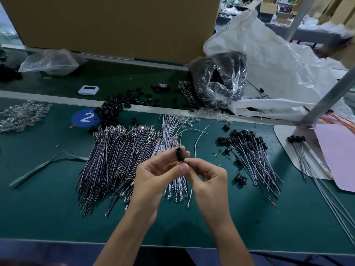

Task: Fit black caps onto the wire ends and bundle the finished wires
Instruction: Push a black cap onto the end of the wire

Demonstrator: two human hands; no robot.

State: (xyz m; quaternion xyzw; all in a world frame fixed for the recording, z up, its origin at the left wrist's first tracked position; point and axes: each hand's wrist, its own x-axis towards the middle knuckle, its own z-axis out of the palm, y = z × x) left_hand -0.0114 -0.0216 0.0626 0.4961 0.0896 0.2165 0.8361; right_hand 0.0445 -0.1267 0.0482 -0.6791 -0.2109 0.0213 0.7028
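Observation:
A small black cap (179,154) is held upright above the green mat, pinched between my left hand (159,171) and my right hand (205,174). Thin wire ends show just above the cap; which hand holds the wire I cannot tell. Below my hands lies a broad pile of uncapped wires (115,162) with bare metal ends. To the right sits a heap of capped wires (253,152), black caps at the far end. Loose black caps (111,109) are scattered at the back of the mat.
A clear bag of black parts (221,79) and a big white sack (278,60) stand at the back right. Cardboard (115,25) walls the back. A pink sheet (338,156) and a small capped bundle (299,150) lie far right. Clear clips (21,114) sit left.

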